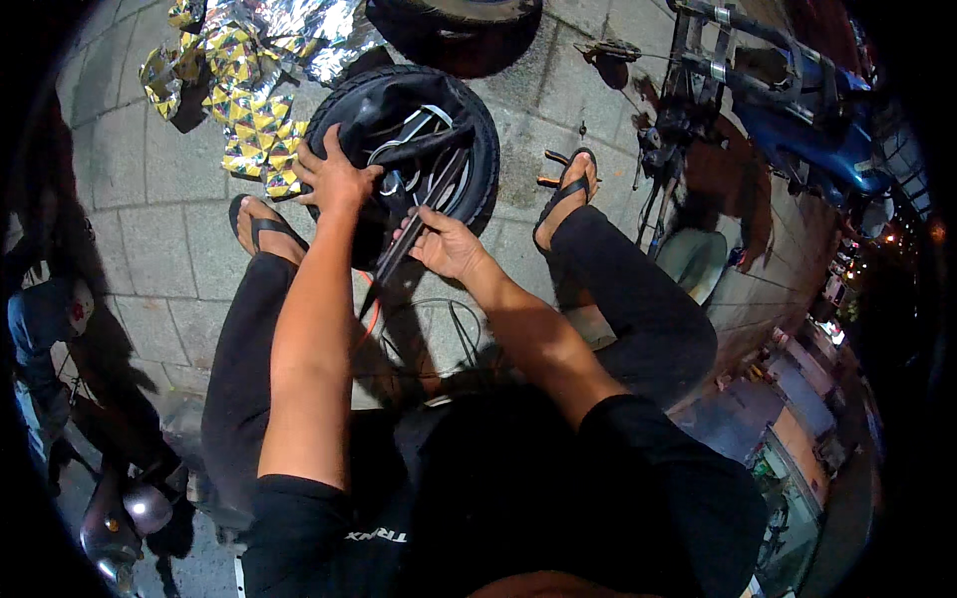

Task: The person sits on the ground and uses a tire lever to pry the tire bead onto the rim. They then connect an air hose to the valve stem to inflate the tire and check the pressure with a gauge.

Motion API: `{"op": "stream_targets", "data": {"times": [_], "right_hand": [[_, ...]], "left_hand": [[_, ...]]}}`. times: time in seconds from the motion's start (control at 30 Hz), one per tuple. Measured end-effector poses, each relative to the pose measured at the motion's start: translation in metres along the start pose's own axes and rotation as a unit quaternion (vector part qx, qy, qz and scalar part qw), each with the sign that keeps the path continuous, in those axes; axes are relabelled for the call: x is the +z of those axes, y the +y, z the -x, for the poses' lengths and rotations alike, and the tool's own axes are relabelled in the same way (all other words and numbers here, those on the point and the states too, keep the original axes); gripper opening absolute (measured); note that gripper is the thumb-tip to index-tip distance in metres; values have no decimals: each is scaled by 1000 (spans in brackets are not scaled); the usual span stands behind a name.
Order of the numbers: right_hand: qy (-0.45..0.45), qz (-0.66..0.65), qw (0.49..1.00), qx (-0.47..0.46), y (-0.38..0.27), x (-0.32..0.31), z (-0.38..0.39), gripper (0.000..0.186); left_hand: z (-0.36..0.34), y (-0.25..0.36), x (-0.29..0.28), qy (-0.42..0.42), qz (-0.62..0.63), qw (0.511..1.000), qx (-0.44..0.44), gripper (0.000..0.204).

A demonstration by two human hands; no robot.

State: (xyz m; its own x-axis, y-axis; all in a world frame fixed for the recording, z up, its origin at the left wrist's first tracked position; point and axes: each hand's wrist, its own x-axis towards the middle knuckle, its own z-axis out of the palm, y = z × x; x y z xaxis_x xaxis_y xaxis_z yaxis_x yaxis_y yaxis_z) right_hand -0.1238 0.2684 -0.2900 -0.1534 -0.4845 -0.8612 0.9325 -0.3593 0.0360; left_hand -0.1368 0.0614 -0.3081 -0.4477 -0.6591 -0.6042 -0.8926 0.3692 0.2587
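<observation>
Grey paving (164, 239) is seen under and all around both hands. A crumpled sheet of shiny foil (239, 90), silver with yellow shapes, is spread out up and to the left of the left hand's grip. A round wheel (482, 149) is laid flat on the ground, right under the left hand and just above the right hand's grip. It is ringed by a fat black tyre, and its side looks bumpy. Its middle is partly covered by loose, soft black stuff, and pale, shiny curved bars are seen through the gap. The tyre's left side is touched by the left hand (334, 184), with its fingers spread wide. By the right hand (446, 246), a long, thin, dark strip (391, 264) is pinched between thumb and fingers. The strip is slanted, with one end up over the wheel and a pointed end below the grip. What it is made of cannot be told. A small silver piece (392, 182) is seen between the two hands.
</observation>
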Motion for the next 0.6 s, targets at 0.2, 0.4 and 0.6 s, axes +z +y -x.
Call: {"op": "stream_targets", "data": {"times": [0.2, 0.4, 0.6], "right_hand": [[-80, -44, 996, 3, -8, -6, 5, 41], [203, 217, 950, -97, 7, 9, -12, 34], [281, 556, 736, -265, -24, -53, 8, 41]], "left_hand": [[2, 6, -4, -5, -13, 1000, -9, 103], [2, 5, -1, 2, -24, 1000, -9, 104], [4, 10, -10, -25, -23, 999, -14, 107]]}}
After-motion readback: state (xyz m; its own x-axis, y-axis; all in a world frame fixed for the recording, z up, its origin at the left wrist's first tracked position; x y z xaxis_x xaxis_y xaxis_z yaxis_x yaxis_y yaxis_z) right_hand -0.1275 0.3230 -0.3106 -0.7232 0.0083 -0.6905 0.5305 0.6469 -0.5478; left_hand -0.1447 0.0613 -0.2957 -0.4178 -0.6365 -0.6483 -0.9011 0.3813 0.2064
